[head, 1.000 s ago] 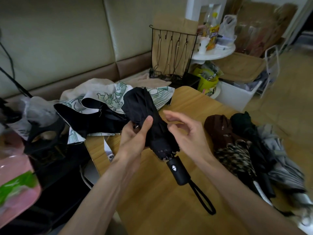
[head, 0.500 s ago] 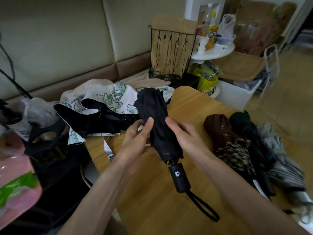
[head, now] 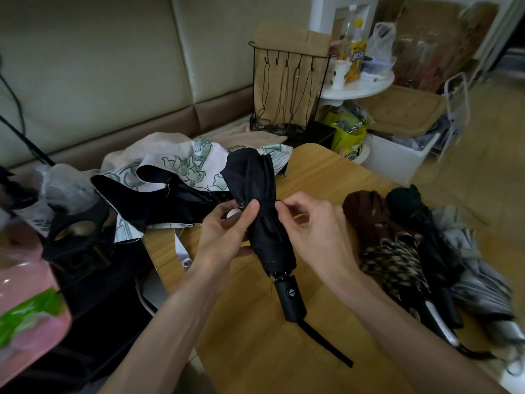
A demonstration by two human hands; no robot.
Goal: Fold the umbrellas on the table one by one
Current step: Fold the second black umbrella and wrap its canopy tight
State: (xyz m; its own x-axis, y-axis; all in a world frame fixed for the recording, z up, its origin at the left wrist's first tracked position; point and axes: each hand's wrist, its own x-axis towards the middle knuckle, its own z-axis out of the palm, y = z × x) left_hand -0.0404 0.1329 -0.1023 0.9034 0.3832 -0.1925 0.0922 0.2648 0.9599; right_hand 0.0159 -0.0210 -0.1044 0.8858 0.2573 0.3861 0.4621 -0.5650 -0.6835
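A black collapsed umbrella (head: 262,220) is held above the wooden table (head: 321,172), canopy end pointing away, black handle and wrist strap hanging toward me. My left hand (head: 227,231) grips its canopy from the left, thumb laid up along the fabric. My right hand (head: 312,231) pinches a fold of the canopy on the right side. An open white umbrella with a green print and black lining (head: 176,172) lies behind, at the table's left end. A pile of several folded umbrellas (head: 403,251), brown, patterned, black and grey, lies at the right.
A beige sofa back runs along the left and rear. A black wire rack (head: 287,89) stands beyond the table, a round white side table with bottles (head: 358,83) and a white bin (head: 397,155) to its right. Pink and black items crowd the left edge.
The black umbrella turned more upright in my hands. My right hand shifted from lying along its right side to pinching a fold of the canopy; my left hand kept its grip.
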